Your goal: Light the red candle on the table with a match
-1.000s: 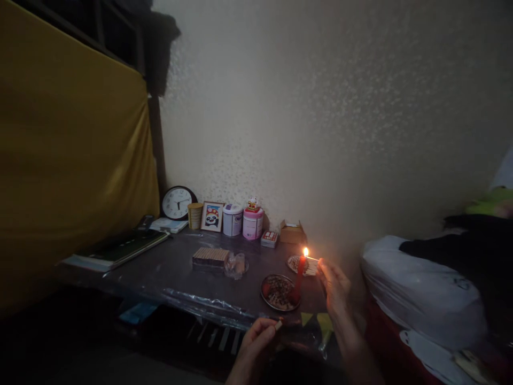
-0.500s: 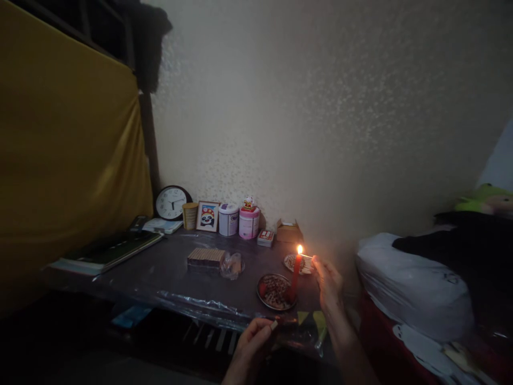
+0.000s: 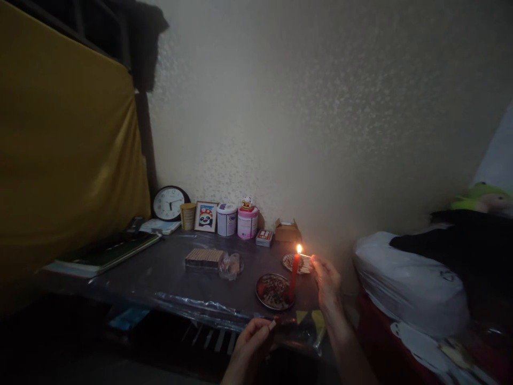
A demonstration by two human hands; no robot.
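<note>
A red candle stands upright at the right side of a round metal plate strewn with dark and reddish bits. My right hand is closed, pinching a thin matchstick whose far end meets the candle's top. A small bright flame burns there; whether match, wick or both feed it I cannot make out. Lower down, in front of the table edge, my left hand grips a small pale-ended matchbox, mostly hidden by the fingers. Behind the candle lies a smaller plate with matchsticks and bits.
A wrapped stack of thin boxes and a clear plastic bag lie mid-table. Along the wall stand a clock, a framed panda picture, two canisters and a cardboard box. A white bag bulges at right.
The view has shifted slightly, moving everything a little to the left. Both hands keep their grips, and the match stays at the candle's top with the flame still lit.
</note>
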